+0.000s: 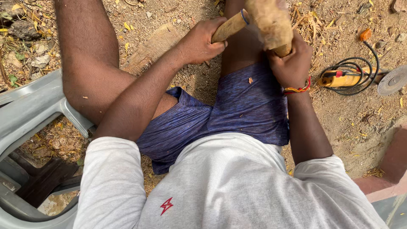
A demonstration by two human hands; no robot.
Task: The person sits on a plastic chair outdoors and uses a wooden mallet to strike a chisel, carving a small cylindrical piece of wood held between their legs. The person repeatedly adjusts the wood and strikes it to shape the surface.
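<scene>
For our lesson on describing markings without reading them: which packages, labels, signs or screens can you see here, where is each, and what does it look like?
No packages, signs or screens in view.
Logo mark: low on the front of the grey T-shirt, a small red jagged bolt shape.
Label patch: on the yellow angle grinder lying on the dirt at right, a small red band; details too small to tell.

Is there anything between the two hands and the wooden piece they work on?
Nothing visible. The left hand grips the wooden piece at its narrow end, and the right hand clasps its thicker part directly.
</scene>
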